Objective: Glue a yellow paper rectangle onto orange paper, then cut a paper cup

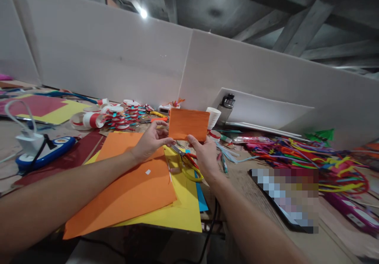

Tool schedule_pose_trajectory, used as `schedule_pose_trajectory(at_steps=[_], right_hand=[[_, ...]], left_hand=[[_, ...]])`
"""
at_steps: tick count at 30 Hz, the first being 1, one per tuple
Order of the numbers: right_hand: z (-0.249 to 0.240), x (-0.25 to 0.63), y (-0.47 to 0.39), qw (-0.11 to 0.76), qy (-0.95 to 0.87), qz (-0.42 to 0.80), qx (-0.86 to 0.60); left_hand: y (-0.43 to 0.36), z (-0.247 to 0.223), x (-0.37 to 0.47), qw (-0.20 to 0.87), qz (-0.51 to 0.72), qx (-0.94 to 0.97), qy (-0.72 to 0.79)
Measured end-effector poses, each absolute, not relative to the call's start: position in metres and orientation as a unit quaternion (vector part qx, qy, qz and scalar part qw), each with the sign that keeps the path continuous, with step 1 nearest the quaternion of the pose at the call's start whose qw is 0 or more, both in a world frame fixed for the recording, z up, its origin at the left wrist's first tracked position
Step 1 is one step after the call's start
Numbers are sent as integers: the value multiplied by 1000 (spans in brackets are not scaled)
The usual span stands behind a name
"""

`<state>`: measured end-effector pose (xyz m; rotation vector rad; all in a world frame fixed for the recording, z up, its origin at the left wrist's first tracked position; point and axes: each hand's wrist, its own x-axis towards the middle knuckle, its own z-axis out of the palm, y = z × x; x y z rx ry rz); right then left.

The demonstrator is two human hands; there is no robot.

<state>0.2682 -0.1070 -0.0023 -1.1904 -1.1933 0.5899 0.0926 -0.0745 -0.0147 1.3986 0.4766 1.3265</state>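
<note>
Overhead, beams (314, 25), pale partition (118, 58), cluttered table (248, 185), orange card (188, 123) held.

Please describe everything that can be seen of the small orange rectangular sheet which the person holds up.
The small orange rectangular sheet looks like paper or card, with faint horizontal streaks. It is raised nearly upright above the brown wooden table, its face toward the camera. The bare right hand grips its bottom edge, thumb in front; the left hand is at its lower left corner, contact unclear.
</note>
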Motion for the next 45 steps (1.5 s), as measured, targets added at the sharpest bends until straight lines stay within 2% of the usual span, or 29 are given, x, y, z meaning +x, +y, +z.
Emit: schedule_pose_trajectory(at_steps=[4,9,14,18,27,36,41,45], right_hand=[[-5,267,-105,640,-522,279,-491],[-6,267,-105,627,-529,291,-492],[-9,266,-104,611,-548,324,-470],[-10,265,-105,606,-576,353,-419],[-7,268,-107,639,-566,317,-413],[-8,273,-106,642,-556,242,-469],[-7,270,-108,634,-564,227,-477],[-6,269,-111,626,-574,229,-474]], left_hand=[[-74,-16,93,556,562,580,194],[-68,-16,89,638,541,514,191],[-61,-16,83,711,470,481,209],[-61,-18,85,678,447,535,230],[-61,-26,84,580,454,626,254],[-65,-27,88,656,477,558,176],[-65,-26,86,565,445,649,246],[-68,-23,85,558,450,649,254]])
